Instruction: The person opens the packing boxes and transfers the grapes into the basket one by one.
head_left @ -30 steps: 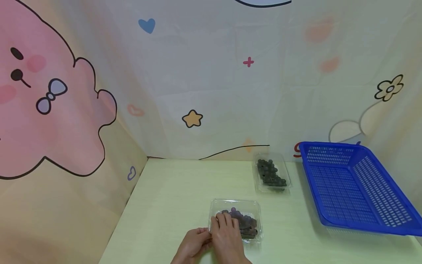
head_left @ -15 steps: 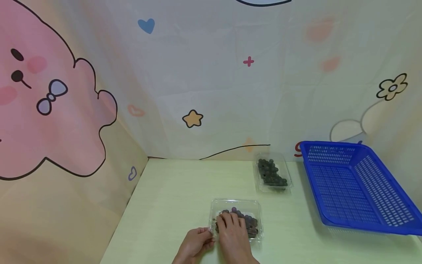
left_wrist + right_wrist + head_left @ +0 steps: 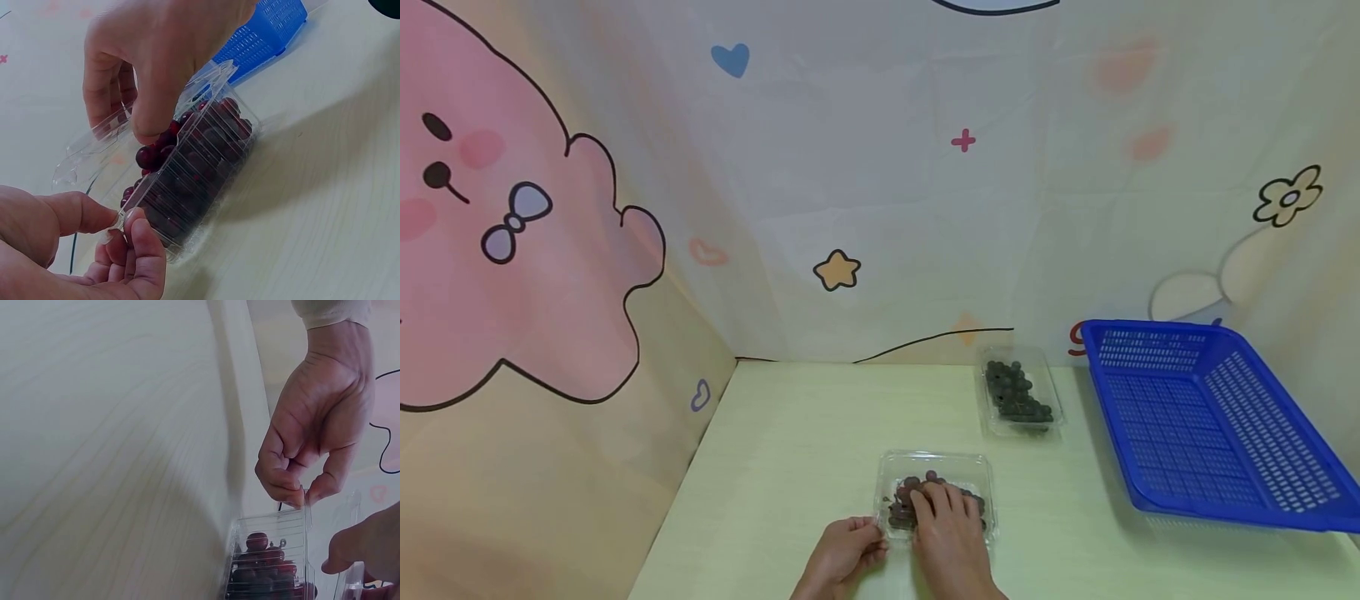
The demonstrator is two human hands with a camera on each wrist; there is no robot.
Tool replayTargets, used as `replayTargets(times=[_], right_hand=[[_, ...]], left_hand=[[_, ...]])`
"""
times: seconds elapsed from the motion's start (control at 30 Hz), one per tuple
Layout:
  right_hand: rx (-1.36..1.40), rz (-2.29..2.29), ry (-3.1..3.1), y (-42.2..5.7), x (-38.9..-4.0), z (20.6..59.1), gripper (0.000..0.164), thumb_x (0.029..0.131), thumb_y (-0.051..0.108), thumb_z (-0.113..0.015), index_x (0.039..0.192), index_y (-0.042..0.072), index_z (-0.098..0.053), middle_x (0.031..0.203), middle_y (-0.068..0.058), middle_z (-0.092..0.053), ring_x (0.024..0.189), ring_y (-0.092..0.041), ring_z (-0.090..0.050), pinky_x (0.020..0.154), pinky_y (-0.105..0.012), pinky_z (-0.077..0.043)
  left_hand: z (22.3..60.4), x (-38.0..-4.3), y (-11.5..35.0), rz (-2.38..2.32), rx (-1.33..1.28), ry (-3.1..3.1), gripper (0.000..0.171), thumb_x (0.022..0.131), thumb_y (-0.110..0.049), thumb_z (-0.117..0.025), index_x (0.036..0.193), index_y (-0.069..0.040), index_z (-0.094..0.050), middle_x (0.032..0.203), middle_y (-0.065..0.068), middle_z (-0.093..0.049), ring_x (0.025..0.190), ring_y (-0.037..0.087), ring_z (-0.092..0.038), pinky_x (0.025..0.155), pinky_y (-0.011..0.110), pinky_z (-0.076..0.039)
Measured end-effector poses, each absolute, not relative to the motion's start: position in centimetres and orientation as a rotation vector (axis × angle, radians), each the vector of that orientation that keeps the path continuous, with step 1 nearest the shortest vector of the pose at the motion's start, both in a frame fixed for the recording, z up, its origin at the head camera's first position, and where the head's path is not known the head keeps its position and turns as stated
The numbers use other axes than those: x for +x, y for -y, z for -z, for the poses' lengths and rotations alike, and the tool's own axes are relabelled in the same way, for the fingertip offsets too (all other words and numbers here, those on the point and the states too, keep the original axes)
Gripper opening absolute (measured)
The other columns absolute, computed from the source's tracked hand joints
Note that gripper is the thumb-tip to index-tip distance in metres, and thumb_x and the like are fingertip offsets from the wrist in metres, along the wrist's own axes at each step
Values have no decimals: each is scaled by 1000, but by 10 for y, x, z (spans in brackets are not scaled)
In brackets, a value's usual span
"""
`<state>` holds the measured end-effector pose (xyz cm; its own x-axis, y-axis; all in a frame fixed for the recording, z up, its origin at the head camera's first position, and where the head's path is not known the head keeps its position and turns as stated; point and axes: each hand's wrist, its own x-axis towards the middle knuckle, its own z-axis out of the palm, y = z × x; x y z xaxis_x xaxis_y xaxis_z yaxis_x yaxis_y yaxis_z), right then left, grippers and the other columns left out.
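Right fingers (image 3: 937,500) over dark grapes (image 3: 903,512) inside clear container (image 3: 932,455).

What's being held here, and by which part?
The left hand pinches the clear container by its rim, near a corner; the right hand is at the grapes, grip unclear.

Grapes (image 3: 194,164) dark purple-red — basket (image 3: 1195,442) blue, tabletop (image 3: 112,437) pale, wood-grained.

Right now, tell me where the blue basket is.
In the head view, the blue basket sits at the right end of the table, just right of the farther clear grape box and right of the right hand.
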<state>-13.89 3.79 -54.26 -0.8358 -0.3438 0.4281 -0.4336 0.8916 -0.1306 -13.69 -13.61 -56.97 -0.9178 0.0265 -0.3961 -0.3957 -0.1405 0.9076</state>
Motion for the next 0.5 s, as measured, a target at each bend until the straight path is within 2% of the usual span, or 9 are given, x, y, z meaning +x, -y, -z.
replayTargets(times=[0.5], right_hand=[[622, -296, 2715, -52, -140, 541, 39, 82, 23, -84, 116, 7, -73, 118, -11, -62, 112, -32, -56, 91, -51, -46]], left_hand=[[568, -136, 136, -2172, -412, -1802, 13, 96, 4, -58, 103, 11, -64, 78, 3, -64, 72, 9, -64, 67, 22, -55]])
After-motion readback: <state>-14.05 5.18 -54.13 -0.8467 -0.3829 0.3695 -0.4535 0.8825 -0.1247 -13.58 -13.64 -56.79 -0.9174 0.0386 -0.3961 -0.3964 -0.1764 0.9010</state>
